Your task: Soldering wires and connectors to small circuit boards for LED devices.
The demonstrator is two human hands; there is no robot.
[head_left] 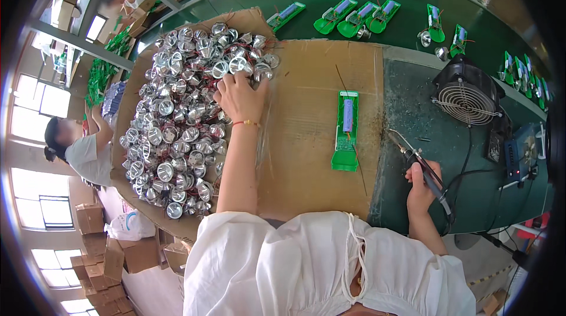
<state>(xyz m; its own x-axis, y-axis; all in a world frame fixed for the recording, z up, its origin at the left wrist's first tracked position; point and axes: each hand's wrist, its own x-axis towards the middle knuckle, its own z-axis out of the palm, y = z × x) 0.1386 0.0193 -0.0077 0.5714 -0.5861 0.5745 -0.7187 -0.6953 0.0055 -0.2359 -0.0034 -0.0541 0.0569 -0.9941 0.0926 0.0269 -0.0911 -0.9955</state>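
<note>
My left hand (pixel 239 96) reaches over a large heap of shiny silver reflector cups (pixel 177 133) with thin red wires. Its thumb and fingers are spread, with the fingertips against cups at the heap's right edge; no cup is lifted clear. In my right hand (pixel 421 189) is a soldering iron (pixel 413 160), gripped like a pen, its tip pointing up and left. Between my hands, on a cardboard sheet (pixel 300 139), lies a green plastic housing (pixel 344 160) with a purple battery cell (pixel 348 115), a small circuit board and loose wires.
Behind the iron stands a black fan (pixel 466 95) with a wire guard. A blue soldering station (pixel 522 154) sits at the right, its cable crossing the bench. Several green housings (pixel 336 16) line the far green surface. Another person (pixel 88 151) works at the left.
</note>
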